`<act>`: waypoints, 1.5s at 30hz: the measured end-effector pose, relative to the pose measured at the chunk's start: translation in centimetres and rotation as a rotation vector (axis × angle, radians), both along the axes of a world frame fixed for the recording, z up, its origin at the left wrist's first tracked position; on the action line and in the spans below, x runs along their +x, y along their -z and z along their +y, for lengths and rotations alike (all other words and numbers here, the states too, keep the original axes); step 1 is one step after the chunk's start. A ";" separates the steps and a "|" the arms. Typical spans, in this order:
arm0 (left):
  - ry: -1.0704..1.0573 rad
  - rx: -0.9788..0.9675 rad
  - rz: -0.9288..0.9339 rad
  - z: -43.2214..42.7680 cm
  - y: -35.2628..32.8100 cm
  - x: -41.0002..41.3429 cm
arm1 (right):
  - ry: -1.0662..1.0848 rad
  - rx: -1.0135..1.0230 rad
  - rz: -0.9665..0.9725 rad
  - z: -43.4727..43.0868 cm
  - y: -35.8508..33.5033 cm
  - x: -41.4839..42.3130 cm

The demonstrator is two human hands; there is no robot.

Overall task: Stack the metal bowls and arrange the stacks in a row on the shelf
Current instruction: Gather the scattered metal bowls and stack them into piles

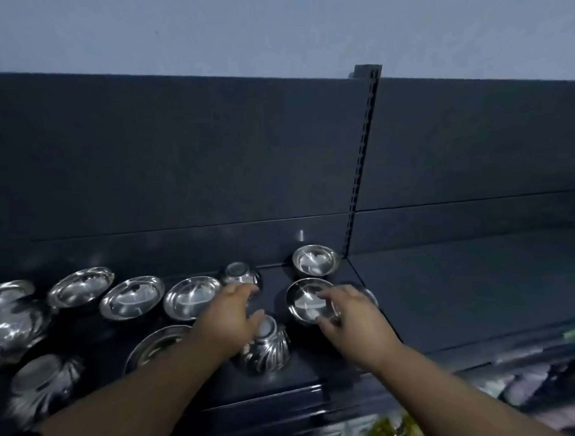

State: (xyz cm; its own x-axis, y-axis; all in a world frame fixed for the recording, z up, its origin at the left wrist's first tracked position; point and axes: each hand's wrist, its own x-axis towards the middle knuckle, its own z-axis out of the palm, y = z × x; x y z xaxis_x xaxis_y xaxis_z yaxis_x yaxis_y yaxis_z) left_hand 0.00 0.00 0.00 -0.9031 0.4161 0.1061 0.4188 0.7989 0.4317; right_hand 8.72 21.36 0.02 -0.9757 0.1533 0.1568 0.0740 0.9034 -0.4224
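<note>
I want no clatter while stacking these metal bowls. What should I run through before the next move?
1. Right hand has a grip on the upright bowl, thumb on the near rim, fingers over the far rim: ok.
2. Left hand is open; whether it touches the fluted bowl below it: cannot tell.
3. Rear bowl by the back panel stands upright with nothing in it, ready to receive another: ok.
4. All bowls face up: not ok. The fluted bowl and the small bowl behind it are upside down.
5. Bare shelf to the right for a row: ok.
</note>
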 end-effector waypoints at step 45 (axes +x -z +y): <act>-0.261 0.486 -0.283 7.7 -1.7 -3.0 | 0.093 -1.046 -0.084 8.1 0.1 -6.2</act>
State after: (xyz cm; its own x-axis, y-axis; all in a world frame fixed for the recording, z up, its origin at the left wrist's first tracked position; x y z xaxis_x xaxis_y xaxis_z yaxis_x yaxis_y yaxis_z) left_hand -3.00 7.74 1.72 -0.9894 0.1421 -0.0303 0.0525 0.5437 0.8376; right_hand 2.50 29.47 -0.08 -0.9546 0.2484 -0.1643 0.1894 0.0809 -0.9786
